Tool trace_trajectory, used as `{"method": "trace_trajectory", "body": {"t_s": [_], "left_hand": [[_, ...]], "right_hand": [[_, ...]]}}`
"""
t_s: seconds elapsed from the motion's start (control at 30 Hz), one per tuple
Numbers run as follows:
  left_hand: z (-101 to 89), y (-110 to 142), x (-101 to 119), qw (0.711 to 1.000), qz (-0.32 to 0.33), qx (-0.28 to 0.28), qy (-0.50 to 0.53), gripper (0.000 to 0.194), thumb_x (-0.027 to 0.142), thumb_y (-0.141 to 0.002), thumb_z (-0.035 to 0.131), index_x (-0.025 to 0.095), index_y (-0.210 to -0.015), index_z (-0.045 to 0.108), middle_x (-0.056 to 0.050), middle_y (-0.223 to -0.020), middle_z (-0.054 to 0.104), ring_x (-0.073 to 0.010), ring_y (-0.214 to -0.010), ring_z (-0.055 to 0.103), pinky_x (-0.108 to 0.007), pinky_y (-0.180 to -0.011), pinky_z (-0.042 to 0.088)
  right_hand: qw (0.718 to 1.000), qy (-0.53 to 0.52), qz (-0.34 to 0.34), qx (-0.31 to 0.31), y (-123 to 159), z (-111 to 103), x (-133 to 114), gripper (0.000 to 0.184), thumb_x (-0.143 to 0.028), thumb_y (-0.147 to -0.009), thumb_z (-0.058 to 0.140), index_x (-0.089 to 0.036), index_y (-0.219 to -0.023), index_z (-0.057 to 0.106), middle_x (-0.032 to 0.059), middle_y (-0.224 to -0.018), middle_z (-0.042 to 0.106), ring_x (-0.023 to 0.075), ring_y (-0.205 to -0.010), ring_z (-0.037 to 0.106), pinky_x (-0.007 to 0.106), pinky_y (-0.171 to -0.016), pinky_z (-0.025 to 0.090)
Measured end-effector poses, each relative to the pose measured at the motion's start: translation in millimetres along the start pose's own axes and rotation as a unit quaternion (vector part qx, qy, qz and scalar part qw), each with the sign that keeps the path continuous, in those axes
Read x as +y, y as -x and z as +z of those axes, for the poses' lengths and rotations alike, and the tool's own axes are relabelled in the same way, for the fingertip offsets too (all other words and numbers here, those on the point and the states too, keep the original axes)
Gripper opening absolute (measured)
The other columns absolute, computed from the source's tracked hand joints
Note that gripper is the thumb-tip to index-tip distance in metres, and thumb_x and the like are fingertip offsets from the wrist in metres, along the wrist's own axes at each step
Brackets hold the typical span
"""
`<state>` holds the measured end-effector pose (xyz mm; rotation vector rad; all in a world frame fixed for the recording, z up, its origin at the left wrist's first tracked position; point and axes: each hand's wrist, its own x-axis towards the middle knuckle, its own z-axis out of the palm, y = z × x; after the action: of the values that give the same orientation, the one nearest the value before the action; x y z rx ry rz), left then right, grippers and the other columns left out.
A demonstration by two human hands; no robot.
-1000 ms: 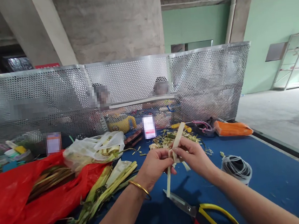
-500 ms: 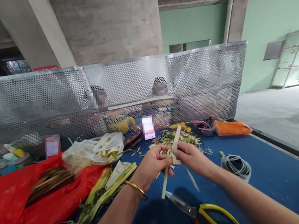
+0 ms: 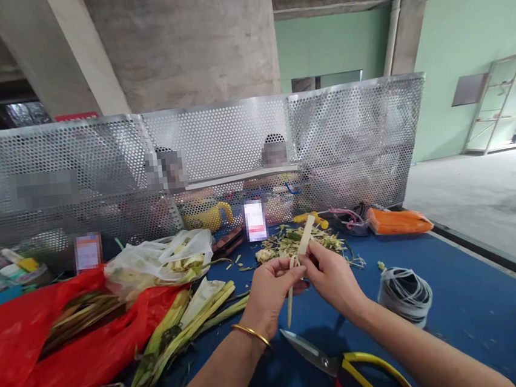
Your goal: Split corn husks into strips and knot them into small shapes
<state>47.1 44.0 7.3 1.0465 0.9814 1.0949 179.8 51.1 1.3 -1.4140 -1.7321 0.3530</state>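
Above the middle of the blue table, a pale strip of dried plant leaf [image 3: 306,235] is held between my two hands. My left hand [image 3: 273,283], with a gold bangle at the wrist, pinches the strip's looped part, and a narrow end [image 3: 289,307] hangs below the fingers. Close beside it, my right hand [image 3: 329,272] pinches the same strip, whose broad end sticks up past the fingers. Part of the loop is hidden by the fingertips. Below the hands lie scissors [image 3: 329,363] with yellow and red handles, their blades towards the left.
Leaf scraps [image 3: 285,239] lie behind my hands. Left are long leaf stalks [image 3: 180,335], a red plastic bag [image 3: 49,353] and a white one [image 3: 155,261]. A cord bundle [image 3: 404,295] and an orange packet [image 3: 400,220] lie right. A perforated metal screen [image 3: 229,138] stands behind; people sit beyond it.
Both hands have drawn closer together and shifted slightly right. The strip's hanging end has swung towards the right and shows shorter. The loop sits deeper between the fingers.
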Motion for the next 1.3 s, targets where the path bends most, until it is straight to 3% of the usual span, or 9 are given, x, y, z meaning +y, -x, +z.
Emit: {"method": "trace_trajectory", "body": {"t_s": [0.1,0.23,0.33,0.57,0.7,0.87,0.93,1.1,1.3], "left_hand": [[-2.6,-1.2,1.8,1.0,-0.008,0.014,0.014,0.034,0.028,-0.056,0.081,0.013,-0.079,0.063,-0.003,-0.069,0.069,-0.0152,-0.059,0.066,-0.025,-0.062,0.051],[-8.3,-0.4,10.2,1.0,-0.011,0.002,0.009,0.026,0.021,-0.06,0.078,0.013,-0.078,0.061,-0.002,-0.07,0.068,-0.0153,-0.06,0.067,-0.024,-0.061,0.052],[-12.0,0.6,15.8,1.0,-0.009,-0.007,-0.01,0.022,0.02,-0.063,0.075,0.014,-0.078,0.06,-0.002,-0.069,0.068,-0.0153,-0.061,0.067,-0.024,-0.061,0.052],[-14.7,-3.4,17.4,0.999,0.008,-0.001,-0.045,0.018,0.021,-0.064,0.074,0.013,-0.074,0.061,-0.002,-0.069,0.068,-0.0145,-0.059,0.067,-0.022,-0.058,0.05],[-14.6,-4.0,16.7,0.995,0.033,-0.016,-0.091,0.009,0.019,-0.069,0.068,0.012,-0.074,0.065,-0.002,-0.066,0.067,-0.0135,-0.058,0.066,-0.02,-0.055,0.048],[-14.1,-1.0,19.0,0.997,0.022,-0.024,-0.065,0.006,0.015,-0.073,0.062,0.012,-0.077,0.066,-0.003,-0.068,0.069,-0.0124,-0.059,0.066,-0.021,-0.058,0.05],[-13.7,-0.5,20.4,0.998,0.019,-0.022,-0.055,0.004,0.013,-0.073,0.063,0.012,-0.075,0.066,-0.002,-0.067,0.068,-0.0125,-0.058,0.066,-0.021,-0.057,0.05],[-12.2,-0.2,23.2,0.998,0.026,-0.024,-0.055,0.006,0.008,-0.073,0.061,0.011,-0.076,0.065,-0.001,-0.066,0.066,-0.0126,-0.056,0.067,-0.018,-0.052,0.048],[-12.4,-1.6,20.2,0.997,0.046,-0.015,-0.054,0.016,0.006,-0.074,0.061,0.012,-0.088,0.059,-0.002,-0.067,0.068,-0.0145,-0.055,0.068,-0.02,-0.051,0.05]], "right_hand": [[0.993,-0.097,0.012,-0.072,-7.9,-3.8,5.3,0.023,-0.035,-0.084,0.046,-0.021,-0.065,0.043,-0.004,-0.058,0.045,0.0117,-0.054,0.041,0.023,-0.051,0.029],[0.945,-0.179,0.051,-0.27,-17.5,-20.0,11.4,0.031,-0.045,-0.083,0.048,-0.019,-0.065,0.049,-0.0045,-0.056,0.045,0.0097,-0.048,0.038,0.023,-0.046,0.028],[0.931,-0.174,0.035,-0.319,-19.9,-33.5,12.2,0.029,-0.042,-0.081,0.054,-0.017,-0.066,0.053,-0.0052,-0.056,0.045,0.0084,-0.05,0.036,0.022,-0.047,0.027],[0.956,-0.172,-0.032,-0.235,-18.7,-47.2,-0.6,0.01,-0.025,-0.079,0.059,-0.018,-0.083,0.064,-0.0039,-0.06,0.054,0.0091,-0.054,0.043,0.022,-0.051,0.033],[0.927,-0.27,0.017,-0.261,-16.2,-48.0,-5.0,0.019,-0.035,-0.075,0.066,-0.017,-0.082,0.069,-0.0005,-0.062,0.062,0.0097,-0.051,0.052,0.023,-0.05,0.041],[0.877,-0.374,0.103,-0.285,-11.4,-48.8,-11.0,0.031,-0.037,-0.071,0.072,-0.02,-0.096,0.072,0.0058,-0.085,0.073,0.0167,-0.075,0.067,0.031,-0.072,0.05],[0.892,-0.355,0.087,-0.266,-10.3,-48.0,-14.5,0.031,-0.037,-0.068,0.074,-0.02,-0.093,0.073,0.0052,-0.083,0.072,0.0172,-0.074,0.065,0.03,-0.071,0.05],[0.965,-0.228,-0.041,-0.122,-7.3,-41.9,-21.7,0.028,-0.045,-0.076,0.065,-0.018,-0.067,0.066,0.0028,-0.07,0.062,0.0158,-0.069,0.054,0.028,-0.064,0.043],[0.97,-0.223,-0.046,-0.082,-2.6,-37.2,-25.2,0.034,-0.045,-0.088,0.049,-0.019,-0.068,0.057,-0.0013,-0.062,0.048,0.0125,-0.059,0.043,0.025,-0.056,0.036]]}}
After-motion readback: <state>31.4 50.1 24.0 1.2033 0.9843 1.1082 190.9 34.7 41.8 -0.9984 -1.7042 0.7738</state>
